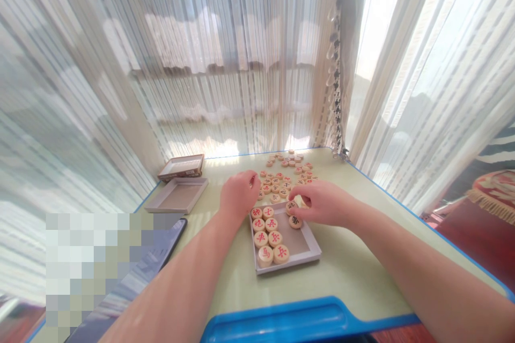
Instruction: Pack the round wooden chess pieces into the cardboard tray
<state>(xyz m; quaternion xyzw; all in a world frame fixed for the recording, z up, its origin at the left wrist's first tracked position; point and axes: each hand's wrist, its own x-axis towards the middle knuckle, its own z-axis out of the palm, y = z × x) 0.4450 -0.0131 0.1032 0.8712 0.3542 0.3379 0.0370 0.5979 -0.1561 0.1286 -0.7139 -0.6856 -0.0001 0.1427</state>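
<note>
A shallow white box (295, 244) holds round wooden Chinese chess pieces. Two columns with red characters, such as the red piece (265, 256), fill its left side. At its right side lies a piece with a black character (295, 221). My right hand (322, 201) has thumb and fingers pinched around another black-marked Chinese chess piece (291, 207) at the box's upper right corner. Just beyond the upper left corner, my left hand (240, 191) is closed, with the edge of a Chinese chess piece showing at its fingertips. Loose Chinese chess pieces (275, 188) spread behind the box.
More pieces (292, 163) lie farther back on the pale green table (354, 273). At the left are an empty shallow tray (177, 196), a brown-edged box (182, 166) and a tablet-like device (161, 262). A blue trough (277, 319) lines the front edge; curtains (241, 64) hang behind.
</note>
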